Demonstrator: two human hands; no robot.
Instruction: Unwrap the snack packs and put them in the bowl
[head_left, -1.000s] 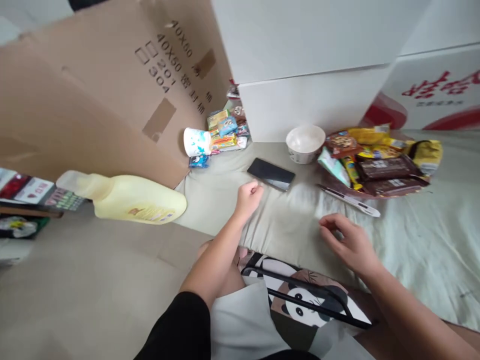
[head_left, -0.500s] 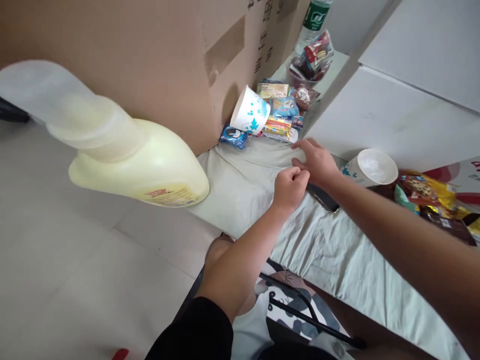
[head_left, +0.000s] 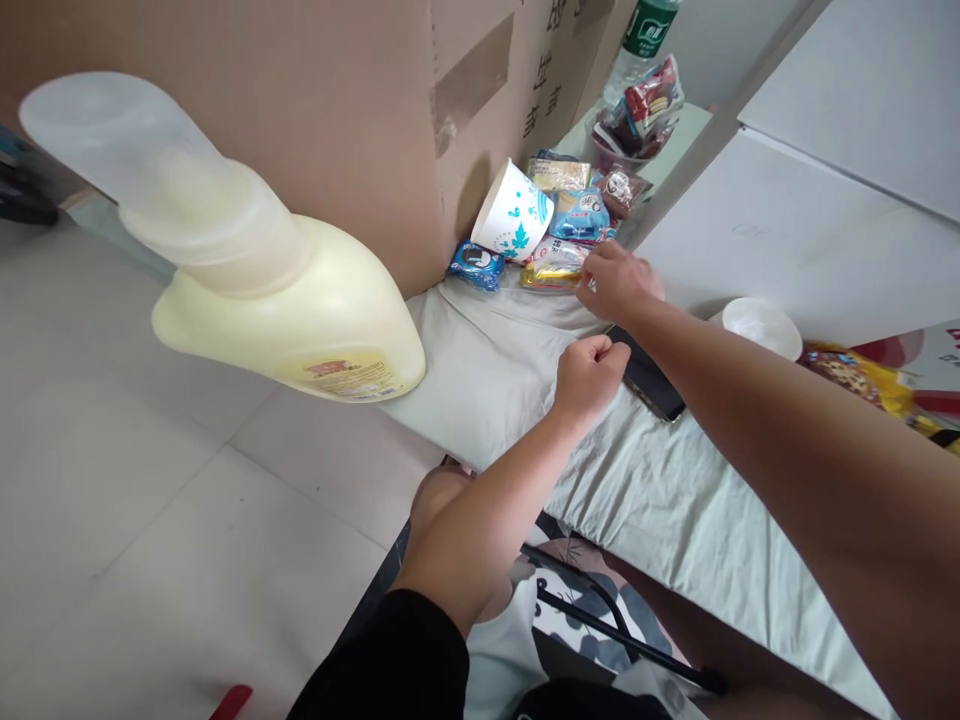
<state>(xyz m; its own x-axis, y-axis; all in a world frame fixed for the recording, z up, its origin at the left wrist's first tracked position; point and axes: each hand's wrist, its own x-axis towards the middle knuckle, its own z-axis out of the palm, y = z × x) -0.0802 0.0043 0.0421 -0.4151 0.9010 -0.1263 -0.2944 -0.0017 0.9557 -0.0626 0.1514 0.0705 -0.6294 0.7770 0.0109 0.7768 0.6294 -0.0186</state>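
Reach stage. Right hand (head_left: pixel 616 285) is at the yellow snack packet (head_left: pixel 550 276), just beside the tipped paper cup (head_left: pixel 514 212). Fingers bent; can't tell if they grip it. Left hand (head_left: pixel 590 374) fisted on the pale sheet (head_left: pixel 487 370), apparently empty. A lift would need a pinch on the wrapper edge.

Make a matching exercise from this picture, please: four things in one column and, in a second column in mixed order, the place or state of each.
Column one:
1. yellow bottle
2. paper cup
3. phone
4. left hand

Column two:
a. closed in a fist above the cloth
b. lying on its side on the floor tiles
c. tipped over beside the snack packets
d. flat on the cloth, partly hidden by the right arm

Pairs: 1-b; 2-c; 3-d; 4-a
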